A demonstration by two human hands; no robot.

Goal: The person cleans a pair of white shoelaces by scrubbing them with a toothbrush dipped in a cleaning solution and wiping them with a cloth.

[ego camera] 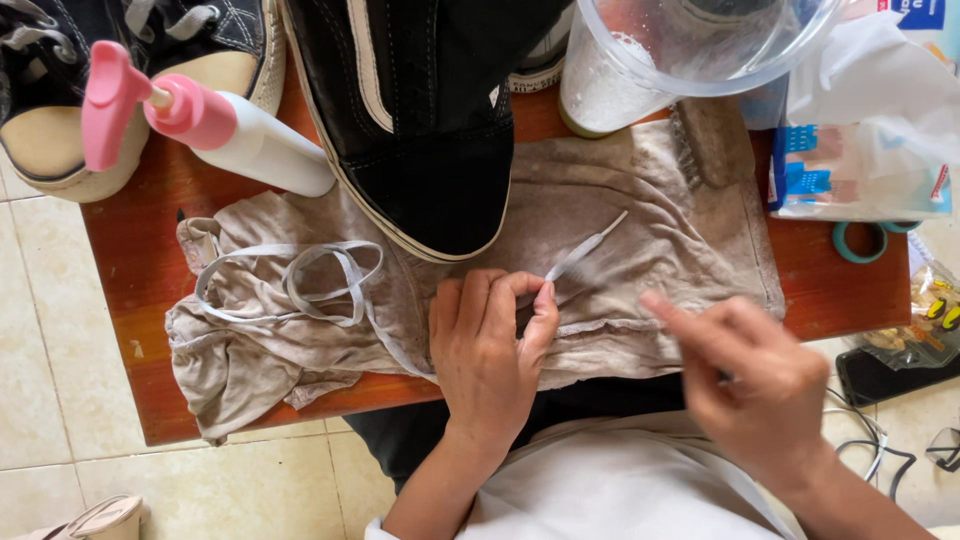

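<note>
A low reddish wooden bench (130, 300) stood on pale floor tiles (40, 330). A stained grey cloth (640, 200) covered most of it, beside a pink-pump bottle (250, 140), black sneakers (420, 130), a clear tub (610, 90), and what seemed a teal tape roll (858, 243).

Left hand (490, 350) lower centre of frame, thumb and fingers pinched together. Right hand (765, 385) lower right, motion-blurred, index finger extended up-left.

The left hand (487, 345) pinched a white shoelace (300, 285) over a grey cloth (640, 220); the blurred right hand (760, 385) hovered beside a black shoe (420, 120).
</note>
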